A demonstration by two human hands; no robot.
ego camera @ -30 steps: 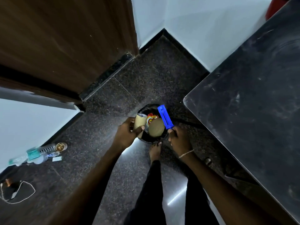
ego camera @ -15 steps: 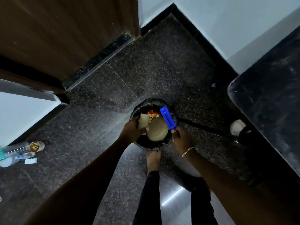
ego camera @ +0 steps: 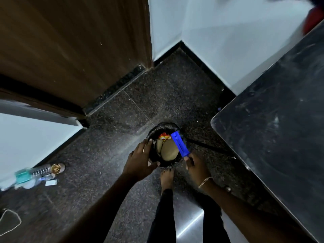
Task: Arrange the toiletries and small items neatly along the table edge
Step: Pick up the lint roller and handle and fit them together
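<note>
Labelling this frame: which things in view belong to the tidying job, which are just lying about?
Job:
black bag
blue item in right hand
tan items
red packet
left hand on the bag
table

Lying about:
bottles on floor
white cord
door

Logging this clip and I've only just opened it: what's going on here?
A person stands over a small black bin on the dark floor, beside a dark table. The left hand rests against the bin's rim. The right hand has a grip on a blue flat item that pokes out of the bin, next to tan round pieces and a red-and-yellow wrapper. Nothing shows on the visible part of the table.
</note>
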